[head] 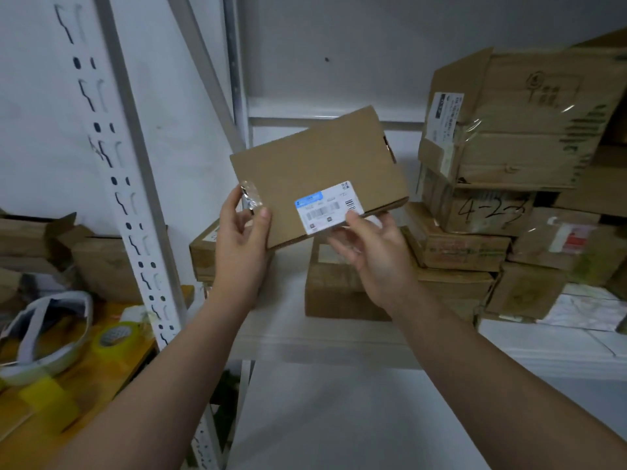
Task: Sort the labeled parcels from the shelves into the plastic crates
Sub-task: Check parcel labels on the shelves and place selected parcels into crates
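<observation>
I see both hands on one flat cardboard parcel (319,157), raised in front of the shelf. The left hand (241,232) grips its lower left corner, with the thumb pressed on the front face and the fingers curled behind. A crumpled strip of clear tape (251,197) sits on the parcel's edge just above that thumb. The right hand (375,256) pinches the lower edge from below, with its thumb tip resting on the corner of the white and blue label (327,209). The label's barcode faces me, but I cannot read the print. The parcel is tilted, its right end higher than its left, and it touches nothing but the two hands.

Behind and below it, a small brown box (334,293) stands on the white shelf board (339,337). Another brown carton (203,252) sits partly hidden behind the left wrist. To the right is a leaning stack of cartons (522,130) wrapped in shiny tape. One lower carton (488,212) has handwritten figures on it.

A white slotted upright (130,201) runs down the left side. Beyond it are more open cartons (101,262), a roll of yellow tape (115,335) and a white strapped object (44,330) that I cannot identify, all on a yellow surface (112,374).
</observation>
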Action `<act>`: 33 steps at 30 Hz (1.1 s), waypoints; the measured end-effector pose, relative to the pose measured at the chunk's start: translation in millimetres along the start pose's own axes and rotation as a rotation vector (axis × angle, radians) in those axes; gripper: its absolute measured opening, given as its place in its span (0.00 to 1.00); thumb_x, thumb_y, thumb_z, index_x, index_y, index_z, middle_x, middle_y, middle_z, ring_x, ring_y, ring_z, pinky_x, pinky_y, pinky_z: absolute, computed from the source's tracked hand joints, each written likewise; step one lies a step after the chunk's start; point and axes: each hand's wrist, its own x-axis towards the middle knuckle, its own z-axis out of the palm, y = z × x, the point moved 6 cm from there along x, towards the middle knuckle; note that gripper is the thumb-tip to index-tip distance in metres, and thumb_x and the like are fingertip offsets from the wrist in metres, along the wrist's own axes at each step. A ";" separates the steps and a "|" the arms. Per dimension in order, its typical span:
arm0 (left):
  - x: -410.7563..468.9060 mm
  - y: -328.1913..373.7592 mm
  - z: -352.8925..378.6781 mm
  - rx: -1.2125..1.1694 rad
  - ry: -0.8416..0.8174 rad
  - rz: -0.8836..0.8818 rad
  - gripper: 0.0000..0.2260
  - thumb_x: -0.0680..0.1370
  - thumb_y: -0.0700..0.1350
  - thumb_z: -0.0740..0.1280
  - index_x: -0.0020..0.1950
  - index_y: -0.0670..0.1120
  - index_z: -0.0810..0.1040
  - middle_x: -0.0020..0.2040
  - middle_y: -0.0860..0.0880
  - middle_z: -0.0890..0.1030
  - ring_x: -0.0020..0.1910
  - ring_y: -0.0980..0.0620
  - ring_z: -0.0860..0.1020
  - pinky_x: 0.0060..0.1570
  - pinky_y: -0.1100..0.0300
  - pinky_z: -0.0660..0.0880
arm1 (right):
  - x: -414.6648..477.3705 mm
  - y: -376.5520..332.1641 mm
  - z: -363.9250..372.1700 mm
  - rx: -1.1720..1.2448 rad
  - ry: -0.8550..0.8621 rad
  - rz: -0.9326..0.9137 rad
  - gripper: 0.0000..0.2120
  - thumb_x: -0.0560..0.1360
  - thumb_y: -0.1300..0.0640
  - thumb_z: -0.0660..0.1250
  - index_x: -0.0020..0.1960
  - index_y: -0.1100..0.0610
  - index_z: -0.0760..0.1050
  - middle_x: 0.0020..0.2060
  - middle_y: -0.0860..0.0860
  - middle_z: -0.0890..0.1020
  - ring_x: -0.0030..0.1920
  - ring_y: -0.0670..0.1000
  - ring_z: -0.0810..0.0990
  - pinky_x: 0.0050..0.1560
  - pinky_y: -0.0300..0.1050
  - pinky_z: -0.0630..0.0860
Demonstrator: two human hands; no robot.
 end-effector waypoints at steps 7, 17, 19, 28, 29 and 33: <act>18.9 9.3 -6.5 0.089 0.003 0.082 0.13 0.82 0.44 0.60 0.67 0.49 0.70 0.53 0.51 0.80 0.49 0.60 0.80 0.47 0.65 0.78 | -0.7 -36.7 -37.1 -0.345 0.040 -0.202 0.18 0.79 0.61 0.64 0.61 0.42 0.68 0.53 0.54 0.82 0.52 0.52 0.83 0.55 0.58 0.79; 5.8 7.3 15.4 0.037 -0.143 0.063 0.12 0.83 0.47 0.59 0.66 0.50 0.69 0.61 0.51 0.74 0.48 0.67 0.78 0.44 0.71 0.74 | -8.9 -52.4 -52.7 -0.488 0.089 -0.336 0.14 0.79 0.59 0.63 0.58 0.42 0.72 0.61 0.52 0.74 0.54 0.47 0.81 0.40 0.50 0.83; 6.6 8.4 15.9 0.013 -0.213 0.099 0.13 0.82 0.52 0.57 0.64 0.53 0.72 0.68 0.50 0.70 0.61 0.60 0.74 0.56 0.65 0.73 | -9.5 -58.9 -52.1 -0.464 0.121 -0.345 0.08 0.80 0.60 0.62 0.55 0.48 0.74 0.57 0.51 0.76 0.48 0.46 0.82 0.31 0.43 0.81; 27.5 8.6 23.4 0.039 -0.047 -0.085 0.24 0.83 0.59 0.45 0.59 0.47 0.74 0.48 0.47 0.79 0.47 0.48 0.79 0.44 0.57 0.78 | -17.0 -63.6 -47.9 -0.657 -0.015 -0.363 0.24 0.73 0.47 0.66 0.68 0.46 0.67 0.58 0.45 0.78 0.58 0.41 0.78 0.56 0.38 0.77; 29.0 10.8 23.7 0.074 -0.063 -0.048 0.22 0.83 0.57 0.45 0.59 0.47 0.73 0.47 0.47 0.79 0.45 0.48 0.79 0.43 0.61 0.78 | -17.8 -65.6 -51.0 -0.708 0.033 -0.391 0.22 0.73 0.45 0.65 0.66 0.45 0.69 0.57 0.45 0.78 0.58 0.43 0.78 0.58 0.43 0.77; 28.1 17.5 25.8 0.292 -0.152 0.155 0.18 0.82 0.56 0.54 0.61 0.46 0.75 0.47 0.50 0.80 0.40 0.57 0.78 0.36 0.73 0.72 | -18.8 -73.1 -57.7 -0.738 0.188 -0.436 0.17 0.71 0.38 0.61 0.54 0.47 0.75 0.46 0.43 0.81 0.48 0.41 0.80 0.55 0.55 0.79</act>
